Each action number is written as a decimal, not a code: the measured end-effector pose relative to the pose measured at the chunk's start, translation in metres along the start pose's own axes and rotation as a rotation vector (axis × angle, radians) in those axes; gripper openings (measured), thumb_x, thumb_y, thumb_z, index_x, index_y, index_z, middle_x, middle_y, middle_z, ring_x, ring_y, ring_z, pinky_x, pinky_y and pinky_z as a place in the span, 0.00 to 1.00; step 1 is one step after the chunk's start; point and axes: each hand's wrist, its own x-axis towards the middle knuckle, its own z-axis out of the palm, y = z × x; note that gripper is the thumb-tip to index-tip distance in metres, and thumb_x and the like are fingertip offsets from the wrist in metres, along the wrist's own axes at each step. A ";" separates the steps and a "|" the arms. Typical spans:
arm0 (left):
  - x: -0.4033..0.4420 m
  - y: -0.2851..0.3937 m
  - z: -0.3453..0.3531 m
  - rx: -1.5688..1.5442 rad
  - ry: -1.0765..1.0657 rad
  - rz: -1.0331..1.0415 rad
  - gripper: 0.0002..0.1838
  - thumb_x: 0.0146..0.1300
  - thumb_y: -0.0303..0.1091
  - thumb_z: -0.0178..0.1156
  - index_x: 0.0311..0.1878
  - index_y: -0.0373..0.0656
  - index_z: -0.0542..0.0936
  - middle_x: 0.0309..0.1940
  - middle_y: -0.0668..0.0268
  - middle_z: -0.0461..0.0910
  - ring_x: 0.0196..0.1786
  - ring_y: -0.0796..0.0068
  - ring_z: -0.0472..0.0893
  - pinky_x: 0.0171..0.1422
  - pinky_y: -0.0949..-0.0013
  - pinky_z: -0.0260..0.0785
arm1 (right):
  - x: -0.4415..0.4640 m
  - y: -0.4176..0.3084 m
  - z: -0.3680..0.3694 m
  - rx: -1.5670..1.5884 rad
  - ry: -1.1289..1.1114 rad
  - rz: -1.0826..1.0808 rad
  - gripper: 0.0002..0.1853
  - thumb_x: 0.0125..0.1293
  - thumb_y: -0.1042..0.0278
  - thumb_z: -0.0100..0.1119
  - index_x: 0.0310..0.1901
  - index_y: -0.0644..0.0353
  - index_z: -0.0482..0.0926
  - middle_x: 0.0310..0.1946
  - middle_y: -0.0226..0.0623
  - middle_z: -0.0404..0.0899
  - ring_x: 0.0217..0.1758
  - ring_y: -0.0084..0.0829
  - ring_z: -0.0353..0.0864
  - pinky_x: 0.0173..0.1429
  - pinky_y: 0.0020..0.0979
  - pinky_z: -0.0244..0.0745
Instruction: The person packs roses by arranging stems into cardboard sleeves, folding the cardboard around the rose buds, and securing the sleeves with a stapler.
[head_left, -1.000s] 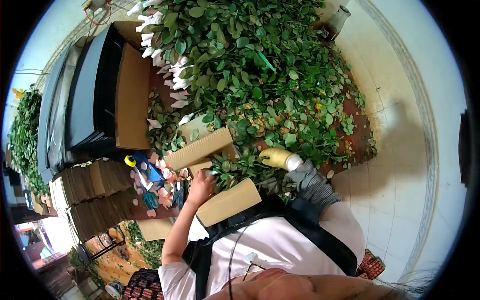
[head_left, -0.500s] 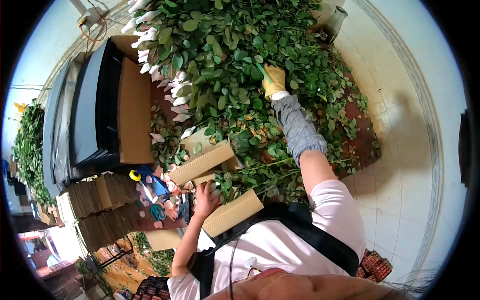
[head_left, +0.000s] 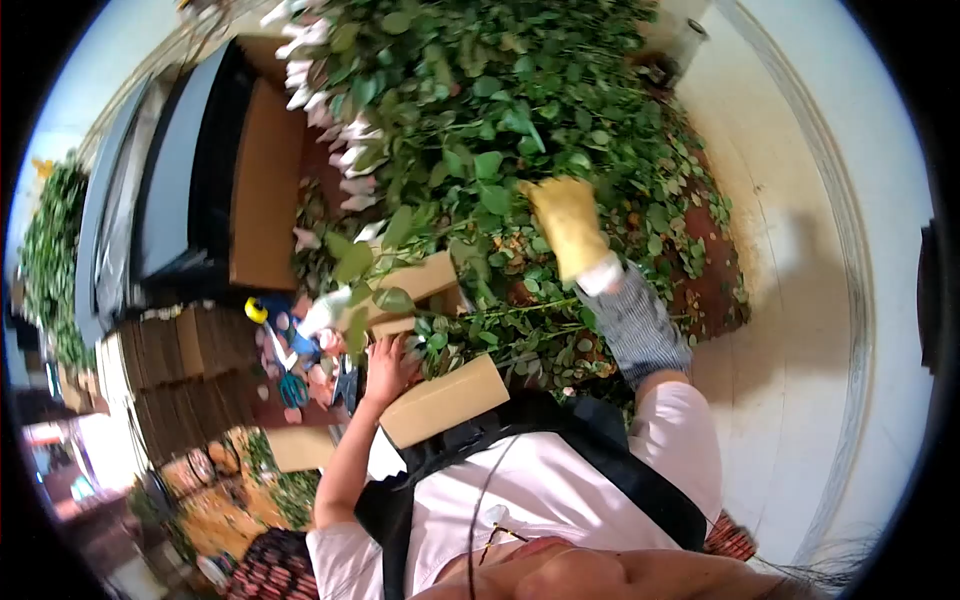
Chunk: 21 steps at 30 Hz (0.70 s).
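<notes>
My left hand point(head_left: 388, 370), bare, lies between two raised flaps of corrugated cardboard point(head_left: 446, 400), its fingers bent together over the flower end of a leafy bunch point(head_left: 500, 335). What they press on is hidden. Higher up on the right, my right hand point(head_left: 560, 215) wears a yellow glove and is closed around a leafy stem that is blurred by motion. This stem's leaves point(head_left: 352, 262) and its white-sleeved bud point(head_left: 325, 310) hang to the left, over the upper flap. Beyond lies a large heap of leafy stems point(head_left: 480, 110) with white-sleeved buds point(head_left: 355, 160) at its left.
Left of the heap stands a box with dark grey sheets point(head_left: 185, 170). Stacked brown cardboard point(head_left: 190, 390) lies below it. Blue-handled scissors point(head_left: 292, 388), a yellow-ended tool point(head_left: 257, 310) and pink petals point(head_left: 322, 385) are near my left hand. A glass bottle point(head_left: 683, 50) stands at upper right.
My gloved right hand went up to the heap and has come back down and nearer with a stem, whose bud now hangs near my left hand. My left hand has stayed at the cardboard.
</notes>
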 end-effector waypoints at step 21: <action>0.003 0.008 -0.013 0.203 -0.040 -0.040 0.25 0.45 0.46 0.74 0.42 0.38 0.83 0.61 0.50 0.72 0.68 0.49 0.67 0.72 0.48 0.58 | -0.132 -0.040 0.124 -0.293 -0.389 -0.041 0.08 0.57 0.69 0.62 0.22 0.54 0.85 0.23 0.37 0.84 0.28 0.35 0.85 0.28 0.35 0.76</action>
